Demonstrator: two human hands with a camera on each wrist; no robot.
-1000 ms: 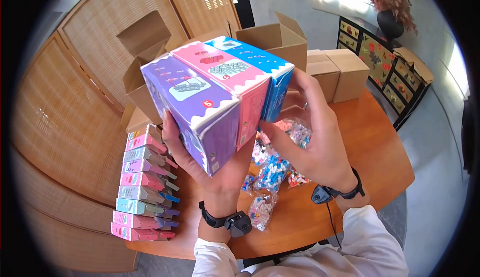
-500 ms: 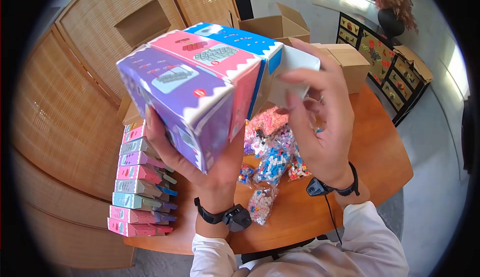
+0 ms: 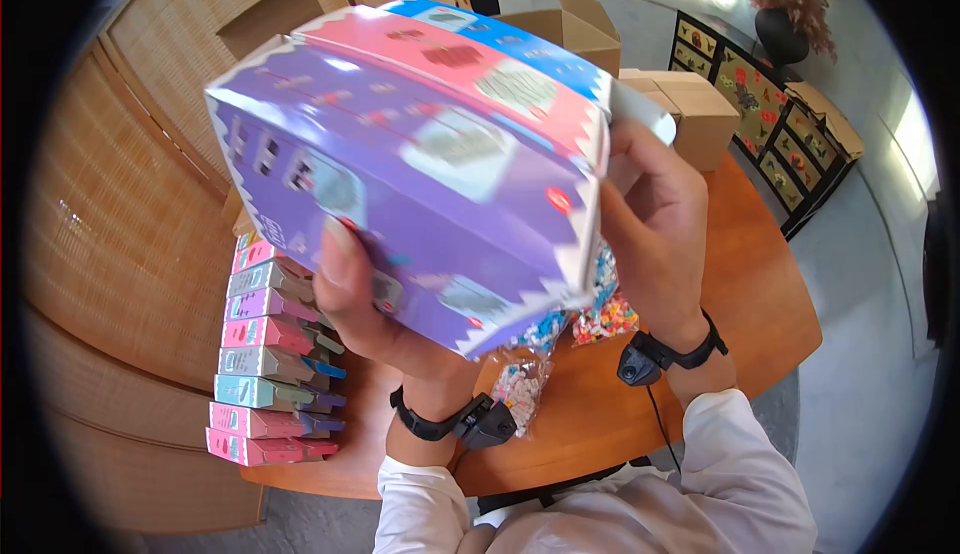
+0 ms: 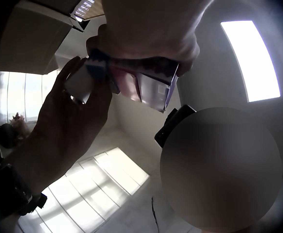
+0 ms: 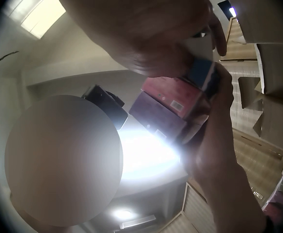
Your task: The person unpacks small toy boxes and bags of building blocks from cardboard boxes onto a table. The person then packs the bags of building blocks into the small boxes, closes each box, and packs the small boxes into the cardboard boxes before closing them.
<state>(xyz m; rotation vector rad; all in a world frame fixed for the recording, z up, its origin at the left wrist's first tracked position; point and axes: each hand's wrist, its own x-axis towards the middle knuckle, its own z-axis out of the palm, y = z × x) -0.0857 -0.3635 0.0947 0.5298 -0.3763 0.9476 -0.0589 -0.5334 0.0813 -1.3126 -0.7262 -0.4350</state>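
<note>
Purple carton (image 3: 400, 194), pink carton (image 3: 450, 54) and blue carton (image 3: 535, 54) sit side by side above the counter (image 3: 740, 284), tilted together in our hold. At the far left we have a row of smaller cartons (image 3: 262, 332) with their flaps out. Next, our left hand (image 3: 390, 329) grips the stack from below, thumb on the purple face. Bags of small pieces (image 3: 520, 389) lie beneath. Further right, our right hand (image 3: 660, 229) curls round the white flap (image 3: 642, 112) at the blue end, near closed cardboard boxes (image 3: 708, 119).

right hand (image 4: 68, 119) at white flap (image 4: 78, 83) beside 3 boxes (image 4: 128, 83)
</note>
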